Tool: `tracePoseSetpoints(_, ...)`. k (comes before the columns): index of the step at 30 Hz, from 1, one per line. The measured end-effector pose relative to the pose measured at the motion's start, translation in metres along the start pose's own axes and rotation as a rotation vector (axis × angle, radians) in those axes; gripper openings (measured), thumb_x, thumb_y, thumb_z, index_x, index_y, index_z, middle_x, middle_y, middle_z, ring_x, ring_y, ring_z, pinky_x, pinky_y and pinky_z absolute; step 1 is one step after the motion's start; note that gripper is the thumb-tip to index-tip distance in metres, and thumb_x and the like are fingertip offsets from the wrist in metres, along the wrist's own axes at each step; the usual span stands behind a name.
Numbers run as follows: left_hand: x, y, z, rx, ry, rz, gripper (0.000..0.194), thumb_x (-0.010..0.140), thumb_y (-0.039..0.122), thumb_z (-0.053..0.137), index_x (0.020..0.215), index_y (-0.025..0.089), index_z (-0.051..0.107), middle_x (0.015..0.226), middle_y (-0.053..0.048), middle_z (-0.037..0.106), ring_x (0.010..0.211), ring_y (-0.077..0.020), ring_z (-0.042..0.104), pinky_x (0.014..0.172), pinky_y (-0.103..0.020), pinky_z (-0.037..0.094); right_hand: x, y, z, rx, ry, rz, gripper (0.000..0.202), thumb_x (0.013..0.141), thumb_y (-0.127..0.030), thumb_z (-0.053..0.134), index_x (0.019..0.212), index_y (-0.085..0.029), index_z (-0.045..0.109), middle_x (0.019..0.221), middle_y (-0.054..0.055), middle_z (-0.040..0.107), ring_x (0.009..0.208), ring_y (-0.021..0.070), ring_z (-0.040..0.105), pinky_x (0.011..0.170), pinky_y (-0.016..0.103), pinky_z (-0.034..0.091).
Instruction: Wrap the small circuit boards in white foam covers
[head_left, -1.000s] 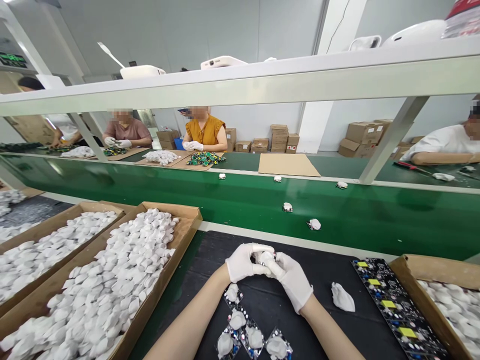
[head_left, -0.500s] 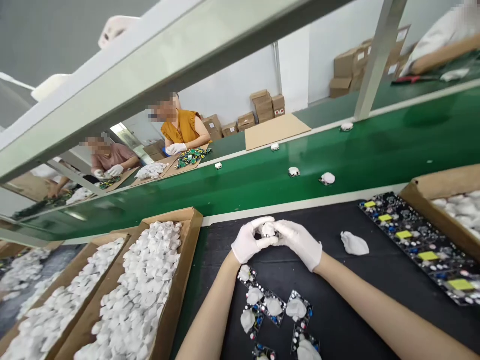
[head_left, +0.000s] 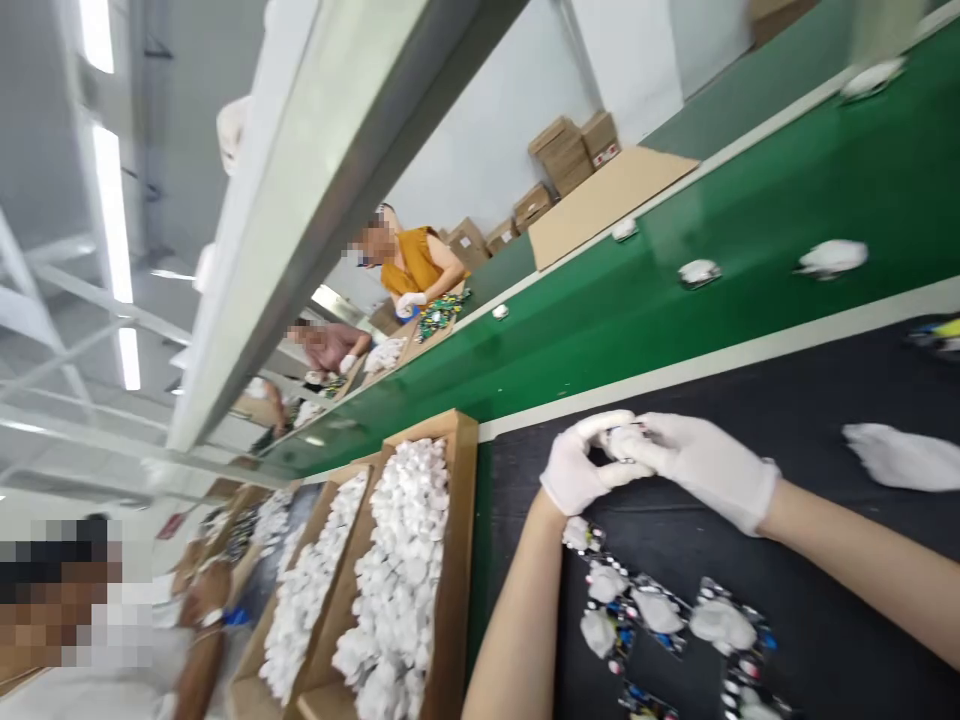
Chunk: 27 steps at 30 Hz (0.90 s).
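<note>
White gloves cover both hands. My left hand [head_left: 589,465] and my right hand [head_left: 701,462] meet over the black mat [head_left: 847,590], their fingers closed around a small board with a white lump [head_left: 624,441] on it. Below them on the mat lie several small circuit boards with white lumps on top [head_left: 721,625]. A loose white piece [head_left: 904,458] rests on the mat to the right of my right hand. The underside of the held board is hidden by the fingers.
To the left stands a cardboard box [head_left: 466,500] of white lumps, with another box beyond. A green belt [head_left: 600,320] carries several white-topped boards behind the mat. A person [head_left: 112,640] is at the lower left; other people sit across the belt.
The view has swung left and tilted, so my hands and the mat appear further right. A person at the lower left has come into view. Both hands still hold the small board.
</note>
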<state>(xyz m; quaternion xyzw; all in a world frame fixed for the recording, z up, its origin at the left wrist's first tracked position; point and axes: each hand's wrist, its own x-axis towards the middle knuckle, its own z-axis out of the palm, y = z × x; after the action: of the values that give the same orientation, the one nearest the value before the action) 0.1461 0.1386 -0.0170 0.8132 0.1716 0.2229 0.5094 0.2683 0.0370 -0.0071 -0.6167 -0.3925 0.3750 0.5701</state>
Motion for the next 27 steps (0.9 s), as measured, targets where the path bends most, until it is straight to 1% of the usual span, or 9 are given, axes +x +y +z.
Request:
tracePoseSetpoints(3, 0.001, -0.003, 0.0, -0.009, 0.014, 0.005, 0.058, 0.057, 0.045, 0.081, 0.105, 0.017, 0.066, 0.104, -0.008, 0.068, 0.1, -0.024, 0.062, 0.096, -0.039, 0.045, 0.001, 0.007, 0.001, 0.019, -0.013, -0.015, 0.029, 0.063, -0.05, 0.061, 0.059, -0.021, 0.056, 0.063, 0.003, 0.064, 0.068, 0.0229, 0.059, 0.06, 0.031, 0.043)
tracePoseSetpoints(7, 0.001, -0.008, 0.0, -0.058, 0.023, -0.032, 0.06, 0.053, 0.041, 0.084, 0.105, 0.017, 0.066, 0.109, -0.009, 0.067, 0.105, -0.0253, 0.06, 0.098, -0.04, 0.044, 0.0, 0.008, 0.002, 0.008, -0.007, -0.029, 0.024, 0.067, -0.042, 0.059, 0.056, -0.02, 0.056, 0.059, 0.002, 0.061, 0.063, 0.0195, 0.056, 0.057, 0.029, 0.042)
tracePoseSetpoints(10, 0.002, -0.01, 0.001, -0.093, 0.035, -0.041, 0.062, 0.051, 0.038, 0.086, 0.106, 0.018, 0.065, 0.109, -0.008, 0.067, 0.105, -0.0251, 0.06, 0.098, -0.04, 0.044, 0.0, 0.005, 0.001, 0.09, -0.032, 0.013, 0.022, 0.069, -0.038, 0.056, 0.059, -0.019, 0.058, 0.061, 0.002, 0.06, 0.063, 0.0179, 0.055, 0.058, 0.029, 0.041)
tracePoseSetpoints(13, 0.003, -0.01, 0.002, -0.083, 0.058, -0.031, 0.059, 0.054, 0.04, 0.084, 0.106, 0.018, 0.065, 0.107, -0.008, 0.067, 0.102, -0.0244, 0.061, 0.095, -0.039, 0.046, 0.0, 0.004, 0.001, 0.175, -0.056, 0.024, 0.021, 0.069, -0.039, 0.055, 0.065, -0.019, 0.058, 0.065, 0.001, 0.059, 0.065, 0.0169, 0.053, 0.059, 0.028, 0.041)
tracePoseSetpoints(18, 0.001, -0.012, 0.002, -0.047, 0.092, 0.032, 0.059, 0.056, 0.048, 0.081, 0.104, 0.018, 0.066, 0.107, -0.01, 0.067, 0.1, -0.025, 0.063, 0.092, -0.038, 0.049, 0.001, 0.006, 0.004, 0.02, -0.071, -0.081, 0.021, 0.068, -0.035, 0.053, 0.055, -0.021, 0.044, 0.054, -0.004, 0.045, 0.056, 0.0135, 0.043, 0.053, 0.027, 0.034)
tracePoseSetpoints(21, 0.001, -0.013, 0.001, -0.053, 0.079, 0.017, 0.062, 0.054, 0.051, 0.081, 0.105, 0.018, 0.066, 0.109, -0.01, 0.067, 0.101, -0.0258, 0.062, 0.093, -0.038, 0.048, 0.002, 0.007, 0.004, -0.001, -0.084, -0.118, 0.022, 0.068, -0.035, 0.053, 0.055, -0.021, 0.043, 0.054, -0.004, 0.045, 0.054, 0.0128, 0.042, 0.053, 0.027, 0.033)
tracePoseSetpoints(25, 0.001, -0.01, 0.0, -0.094, 0.047, -0.021, 0.059, 0.053, 0.04, 0.085, 0.106, 0.019, 0.067, 0.109, -0.008, 0.068, 0.105, -0.0252, 0.06, 0.097, -0.039, 0.044, 0.001, 0.006, 0.002, -0.03, -0.048, -0.063, 0.02, 0.071, -0.035, 0.049, 0.057, -0.02, 0.047, 0.055, -0.003, 0.047, 0.056, 0.0135, 0.043, 0.052, 0.027, 0.031)
tracePoseSetpoints(27, 0.001, -0.008, -0.002, -0.123, 0.025, -0.043, 0.057, 0.052, 0.037, 0.085, 0.105, 0.021, 0.068, 0.108, -0.006, 0.068, 0.105, -0.0248, 0.06, 0.098, -0.039, 0.043, 0.001, 0.006, 0.001, -0.037, -0.05, -0.041, 0.021, 0.07, -0.034, 0.049, 0.055, -0.02, 0.045, 0.053, -0.004, 0.045, 0.055, 0.013, 0.041, 0.051, 0.026, 0.03)
